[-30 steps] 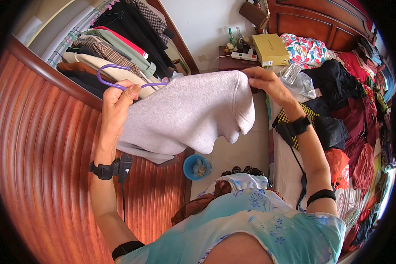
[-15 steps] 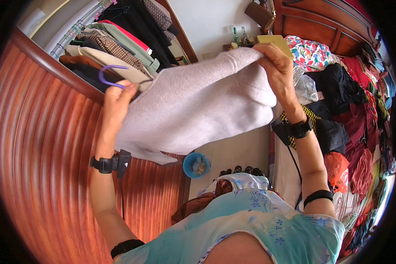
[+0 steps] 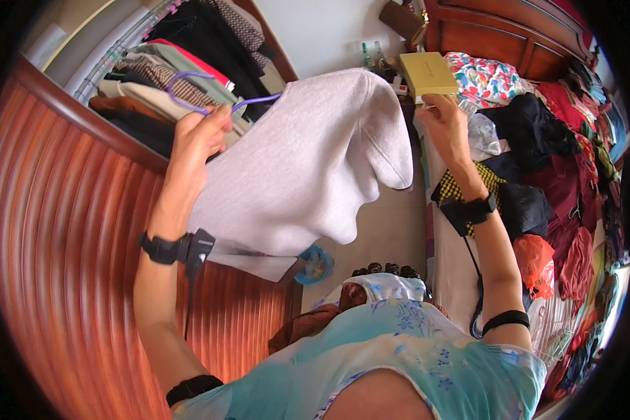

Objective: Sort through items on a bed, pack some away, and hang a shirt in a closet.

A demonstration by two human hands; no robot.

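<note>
My left hand [image 3: 197,143] is closed round a purple clothes hanger [image 3: 259,100] just below its hook. From that hanger hangs a pale grey knit garment [image 3: 294,154], draped across the space in front of me. One sleeve droops at its right end, and most of the hanger is hidden inside. To the right of the garment, my right hand [image 3: 444,129] is raised with fingers loosely bent and nothing visible in them. A gap separates it from the fabric.
An open wardrobe holds several garments [image 3: 182,87] on a rail, beside its reddish slatted door [image 3: 70,203]. At right, a bed carries heaped clothes [image 3: 567,168] and a red plastic bag [image 3: 534,262]. A yellow box [image 3: 430,75] stands beyond; a blue bin [image 3: 318,266] sits on the floor.
My right hand has let go of the garment's right end, which has dropped and swung left. My left hand has moved slightly right and up with the hanger, and more purple hanger shows.
</note>
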